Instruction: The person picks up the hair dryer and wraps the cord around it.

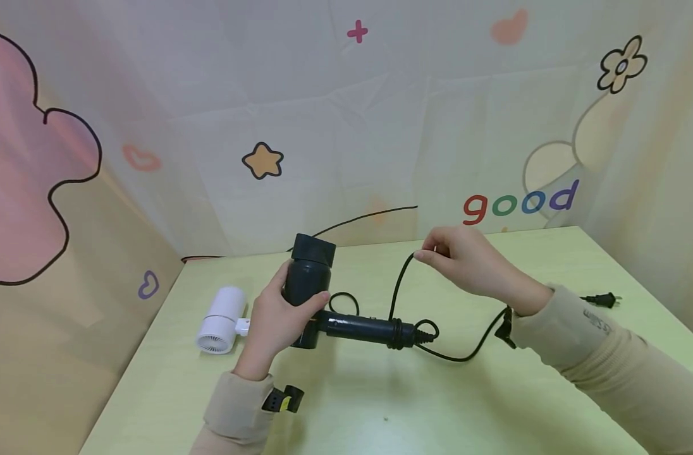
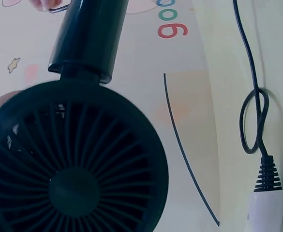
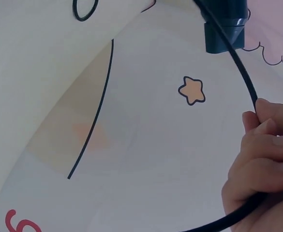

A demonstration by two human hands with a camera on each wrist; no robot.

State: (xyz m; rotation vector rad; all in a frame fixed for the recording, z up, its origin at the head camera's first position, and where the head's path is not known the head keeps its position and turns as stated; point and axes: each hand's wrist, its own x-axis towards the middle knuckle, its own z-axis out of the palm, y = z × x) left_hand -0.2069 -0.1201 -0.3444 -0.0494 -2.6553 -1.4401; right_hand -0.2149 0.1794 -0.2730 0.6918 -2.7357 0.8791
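A dark hair dryer (image 1: 308,281) is held up over the table by my left hand (image 1: 278,319), with thumb and fingers around its barrel. Its handle (image 1: 358,327) points right, and a few turns of black cord circle the handle's end. In the left wrist view the round ribbed grille (image 2: 76,191) faces the camera. My right hand (image 1: 466,262) pinches the cord (image 1: 400,284) between thumb and fingers, drawing a stretch of it upward from the handle. In the right wrist view the same cord (image 3: 240,67) runs into the curled fingers (image 3: 262,164).
To the left of the dark dryer a white hair dryer (image 1: 224,316) lies on the pale table (image 1: 437,404), its cord (image 2: 250,53) looping behind. A black plug (image 1: 602,299) lies at the right, beyond my right sleeve. A printed curtain (image 1: 346,126) hangs behind the table.
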